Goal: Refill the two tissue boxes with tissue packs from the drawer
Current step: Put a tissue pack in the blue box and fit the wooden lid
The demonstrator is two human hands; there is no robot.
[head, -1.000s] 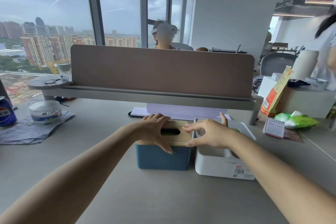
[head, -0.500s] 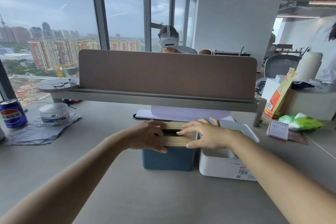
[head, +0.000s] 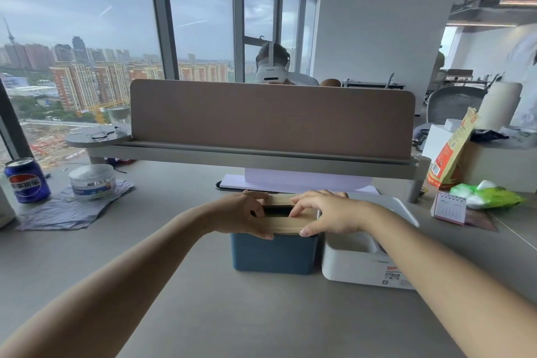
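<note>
Gripping the wooden lid point(head: 286, 222) on the blue tissue box point(head: 274, 253), left hand point(head: 241, 216) and right hand point(head: 328, 216) clasp its ends; white tissue box point(head: 357, 267) sits open; no packs visible.

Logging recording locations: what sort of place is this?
Likely a high-rise open-plan office: a brown desk divider screen, a grey mesh office chair, and tall windows overlooking city towers.

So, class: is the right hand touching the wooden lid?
Touching. The head view shows the right hand with fingers on the wooden lid, thumb at its front edge.
</note>
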